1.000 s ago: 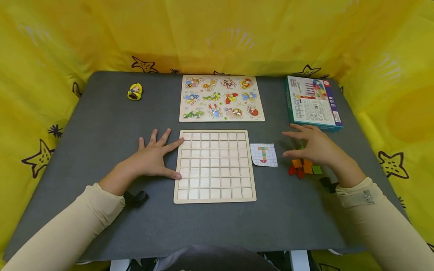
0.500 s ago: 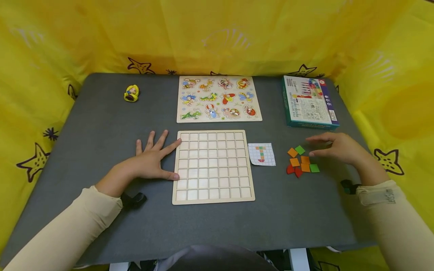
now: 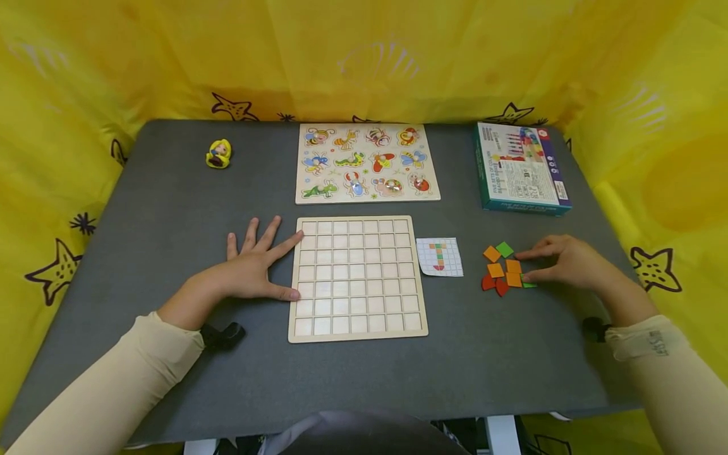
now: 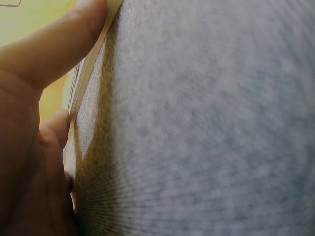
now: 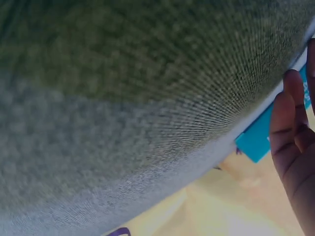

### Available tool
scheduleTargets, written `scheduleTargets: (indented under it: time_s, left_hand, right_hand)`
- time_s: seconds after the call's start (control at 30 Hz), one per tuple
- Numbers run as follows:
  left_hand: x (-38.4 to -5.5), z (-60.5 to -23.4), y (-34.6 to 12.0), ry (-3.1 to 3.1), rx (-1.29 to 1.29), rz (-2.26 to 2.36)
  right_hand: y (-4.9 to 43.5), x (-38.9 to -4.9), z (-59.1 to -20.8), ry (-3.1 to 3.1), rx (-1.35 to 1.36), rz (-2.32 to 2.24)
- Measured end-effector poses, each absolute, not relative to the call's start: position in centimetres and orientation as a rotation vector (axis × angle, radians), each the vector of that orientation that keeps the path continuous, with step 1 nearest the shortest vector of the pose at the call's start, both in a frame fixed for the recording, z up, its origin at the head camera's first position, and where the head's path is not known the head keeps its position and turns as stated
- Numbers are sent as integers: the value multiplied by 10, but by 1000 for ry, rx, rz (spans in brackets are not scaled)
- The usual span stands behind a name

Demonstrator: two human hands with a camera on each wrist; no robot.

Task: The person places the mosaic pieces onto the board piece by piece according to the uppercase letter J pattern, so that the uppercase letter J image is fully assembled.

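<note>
A wooden grid board (image 3: 358,278) with bare square cells lies mid-table. My left hand (image 3: 247,272) is spread beside it, thumb and index fingertips on its left edge; the left wrist view shows the thumb (image 4: 64,44) against that edge. My right hand (image 3: 569,262) reaches in from the right over small tiles, thumb and index finger apart. Its thumb overlaps a green tile (image 3: 529,284), and the index tip is right at an orange tile (image 3: 513,266). More orange tiles, another green tile (image 3: 504,249) and red rounded pieces (image 3: 488,282) lie close by.
A paper card (image 3: 452,259) with a coloured pattern on a grid lies right of the board. Behind stand an insect picture puzzle (image 3: 366,163), a teal-sided box (image 3: 523,167) and a small yellow-haired figure (image 3: 218,153). Yellow cloth (image 3: 364,57) surrounds the grey table.
My right hand first drew back to the right, uncovering the tiles, then lowered toward them with its thumb over the green one. The left hand stays at the board's edge.
</note>
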State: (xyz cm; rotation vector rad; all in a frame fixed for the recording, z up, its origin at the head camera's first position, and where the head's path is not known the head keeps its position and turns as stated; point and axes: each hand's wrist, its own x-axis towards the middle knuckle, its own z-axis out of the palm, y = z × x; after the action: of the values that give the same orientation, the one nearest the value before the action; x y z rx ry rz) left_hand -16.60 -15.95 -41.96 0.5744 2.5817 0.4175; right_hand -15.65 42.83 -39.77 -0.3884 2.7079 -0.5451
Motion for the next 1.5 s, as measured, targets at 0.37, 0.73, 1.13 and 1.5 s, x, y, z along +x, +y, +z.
scheduleTargets:
  time_s: [0.37, 0.73, 1.13, 1.5]
  left_hand:
    - [-167, -422, -159, 2579, 568, 421]
    - [-167, -420, -160, 2569, 562, 425]
    - [-168, -423, -160, 2569, 562, 425]
    - [-168, -423, -160, 2573, 554, 432]
  right_hand:
    - [429, -154, -401, 2756, -413, -568]
    - [427, -156, -401, 2816, -492, -537]
    - [423, -153, -403, 2856, -428, -540]
    - [419, -151, -400, 2714, -323, -623]
